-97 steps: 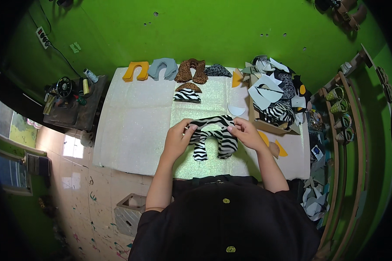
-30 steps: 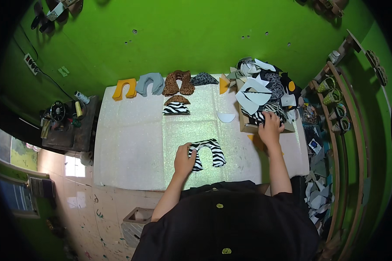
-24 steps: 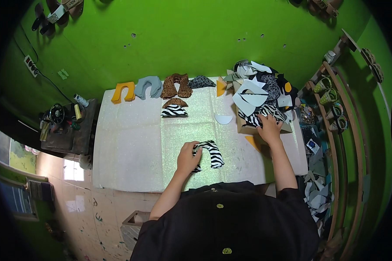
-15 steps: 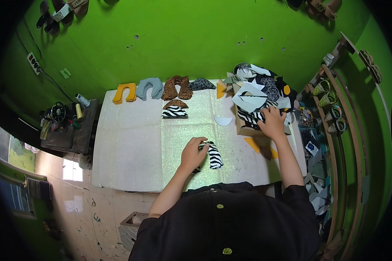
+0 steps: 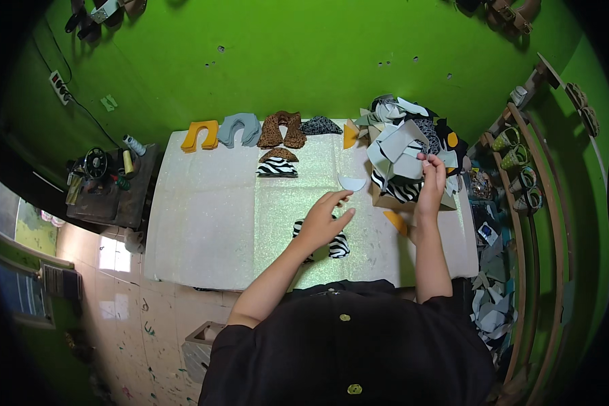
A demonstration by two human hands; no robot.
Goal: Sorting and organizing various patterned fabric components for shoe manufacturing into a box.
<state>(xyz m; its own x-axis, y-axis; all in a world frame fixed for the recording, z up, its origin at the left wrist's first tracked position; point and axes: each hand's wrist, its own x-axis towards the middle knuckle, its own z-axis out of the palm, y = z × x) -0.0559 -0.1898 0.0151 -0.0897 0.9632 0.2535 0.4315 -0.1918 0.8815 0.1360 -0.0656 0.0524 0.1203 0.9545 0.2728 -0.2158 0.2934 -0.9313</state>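
My left hand (image 5: 326, 220) is held over a zebra-striped U-shaped piece (image 5: 339, 246), fingers apart and holding nothing. Its fingertips are close to a pale half-moon scrap (image 5: 352, 184) on the table. My right hand (image 5: 432, 186) is raised in front of a heaped cardboard box (image 5: 386, 201), with its fingers curled together beside grey offcuts (image 5: 402, 152). Whatever those fingers may hold cannot be made out. Zebra-striped scraps (image 5: 399, 189) stick out below the grey ones.
Along the back lie stacks of yellow (image 5: 199, 135), grey (image 5: 240, 130) and leopard-print (image 5: 281, 130) U-shaped pieces. Half-moon stacks, one zebra-striped (image 5: 277, 167), sit near them. A yellow scrap (image 5: 396, 222) lies before the box. A sewing machine (image 5: 96, 164) stands left; a wooden rack (image 5: 531, 237) stands right.
My left hand has moved right and away from me, off the zebra-striped piece. My right hand has lifted off the heap and turned, and the grey offcuts have shifted.
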